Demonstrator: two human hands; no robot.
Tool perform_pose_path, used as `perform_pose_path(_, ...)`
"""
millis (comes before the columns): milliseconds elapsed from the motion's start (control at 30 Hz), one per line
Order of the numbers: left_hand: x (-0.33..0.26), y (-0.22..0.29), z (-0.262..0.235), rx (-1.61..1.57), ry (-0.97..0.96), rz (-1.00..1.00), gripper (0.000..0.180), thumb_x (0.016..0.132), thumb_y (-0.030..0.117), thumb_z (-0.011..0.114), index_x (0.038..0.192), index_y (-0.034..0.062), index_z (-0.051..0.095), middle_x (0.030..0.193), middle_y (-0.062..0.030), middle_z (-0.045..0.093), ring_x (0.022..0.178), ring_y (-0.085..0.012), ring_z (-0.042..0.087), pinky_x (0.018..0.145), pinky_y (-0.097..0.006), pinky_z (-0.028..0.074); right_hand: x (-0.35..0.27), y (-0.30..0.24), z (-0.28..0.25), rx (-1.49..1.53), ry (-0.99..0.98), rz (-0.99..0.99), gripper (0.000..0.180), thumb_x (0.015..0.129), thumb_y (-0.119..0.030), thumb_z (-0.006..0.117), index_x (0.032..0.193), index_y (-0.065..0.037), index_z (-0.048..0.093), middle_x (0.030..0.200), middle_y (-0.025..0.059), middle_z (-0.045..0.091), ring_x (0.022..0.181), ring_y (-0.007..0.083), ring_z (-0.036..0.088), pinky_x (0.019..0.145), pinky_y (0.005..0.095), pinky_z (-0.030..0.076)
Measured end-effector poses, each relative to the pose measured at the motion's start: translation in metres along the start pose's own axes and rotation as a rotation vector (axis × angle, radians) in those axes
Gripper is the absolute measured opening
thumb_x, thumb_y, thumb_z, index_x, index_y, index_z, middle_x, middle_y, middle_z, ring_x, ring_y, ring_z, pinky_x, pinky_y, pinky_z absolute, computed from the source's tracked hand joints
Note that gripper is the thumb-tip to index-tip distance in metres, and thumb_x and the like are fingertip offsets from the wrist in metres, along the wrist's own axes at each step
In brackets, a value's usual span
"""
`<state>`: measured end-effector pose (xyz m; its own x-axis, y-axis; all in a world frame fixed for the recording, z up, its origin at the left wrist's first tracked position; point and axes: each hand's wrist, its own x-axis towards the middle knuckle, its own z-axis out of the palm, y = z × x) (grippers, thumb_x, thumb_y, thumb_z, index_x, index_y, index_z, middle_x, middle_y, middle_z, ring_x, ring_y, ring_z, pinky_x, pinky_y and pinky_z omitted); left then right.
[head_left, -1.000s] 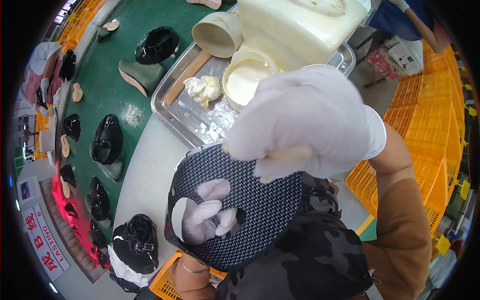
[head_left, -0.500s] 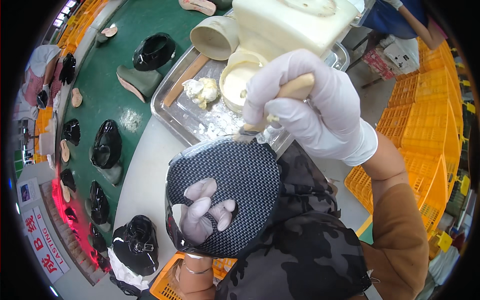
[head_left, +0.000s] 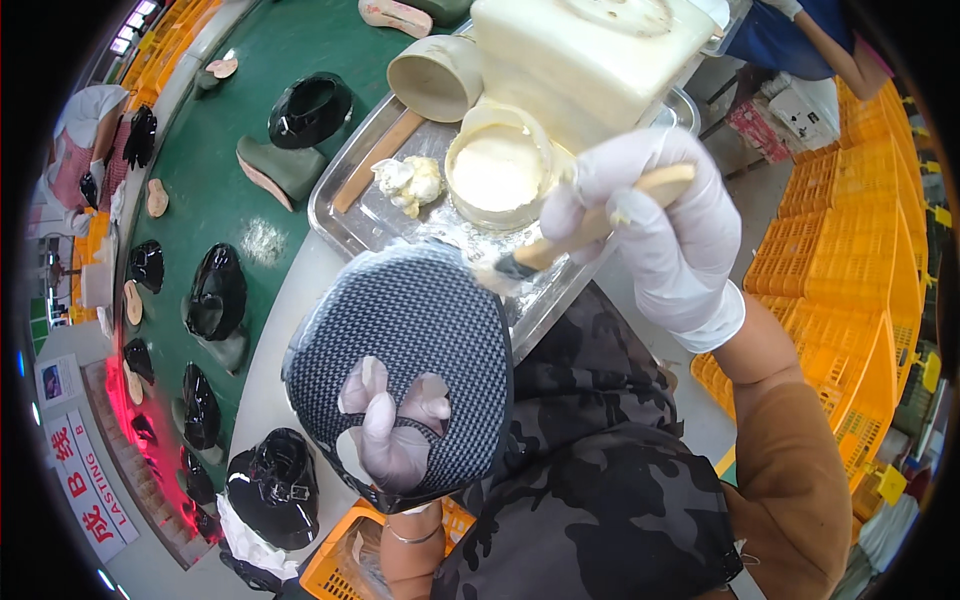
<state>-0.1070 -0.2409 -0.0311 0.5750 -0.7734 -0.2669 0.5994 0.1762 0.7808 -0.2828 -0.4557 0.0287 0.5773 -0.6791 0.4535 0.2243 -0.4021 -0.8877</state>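
Observation:
My left hand (head_left: 392, 430), in a white glove, is closed around a shoe upper (head_left: 400, 310) with a grey-black mesh lining. Its fingers show in the opening at the upper's lower part. A pale film of white lies along the upper's far rim. Gripped in my gloved right hand (head_left: 665, 235) is a brush (head_left: 560, 240) with a wooden handle, its bristles close to the upper's right rim. Beyond them stands a round tub of creamy white paste (head_left: 497, 172) on a metal tray (head_left: 345, 225).
A whitish lump (head_left: 410, 183), a wooden stick (head_left: 377, 160), a tipped cup (head_left: 435, 77) and a big cream container (head_left: 595, 55) share the tray. Black shoe uppers (head_left: 214, 290) and shoe lasts line the green conveyor (head_left: 275, 225). Orange crates (head_left: 830, 260) stack at right; co-workers (head_left: 90, 130) stand farther off.
The upper in my left hand has shifted left and its far rim has risen. My right hand with the brush has moved right and slightly down, away from the rim.

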Motion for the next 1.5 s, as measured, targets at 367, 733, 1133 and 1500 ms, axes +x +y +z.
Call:
perform_pose_path(367,0.006,0.001,0.03,-0.053,0.153,0.148,0.041,0.088,0.018,0.051,0.126,0.0101,0.038,0.124,-0.0044,0.038,0.097,-0.0332,0.054,0.068,-0.042,0.051,-0.01,0.019,0.017,0.311,0.221,0.105,0.013,0.094,-0.014,0.045,0.099,-0.002,0.046,0.081,0.0066,0.062,0.068,0.0065,0.059,0.053,0.0153,0.048)
perform_pose_path(733,0.015,-0.002,0.048,-0.023,0.084,0.394,0.043,0.09,0.029,0.052,0.126,0.0105,0.038,0.124,-0.0078,0.036,0.101,-0.0348,0.051,0.077,-0.044,0.049,0.009,0.024,0.029,0.444,0.357,0.03,0.014,0.095,-0.017,0.043,0.1,-0.004,0.044,0.08,0.0089,0.062,0.064,0.0064,0.059,0.051,0.0142,0.046)
perform_pose_path(1133,0.021,-0.018,0.058,0.175,-0.024,0.651,0.039,0.091,0.034,0.049,0.113,0.009,0.029,0.115,-0.0196,0.043,0.102,-0.0366,0.053,0.089,-0.045,0.045,-0.001,0.007,0.022,0.395,0.338,0.143,0.015,0.095,-0.017,0.042,0.105,-0.007,0.038,0.081,0.0129,0.059,0.058,0.0097,0.055,0.048,0.0174,0.047)
perform_pose_path(1500,0.035,-0.007,0.044,0.955,-0.166,0.877,0.053,0.09,0.037,0.04,0.124,-0.0009,0.027,0.124,-0.0237,0.041,0.113,-0.0302,0.046,0.097,-0.039,0.038,-0.004,-0.001,0.009,0.401,0.097,0.381,0.014,0.093,-0.012,0.044,0.104,-0.006,0.039,0.075,0.0093,0.058,0.049,0.0057,0.049,0.045,0.0139,0.042)
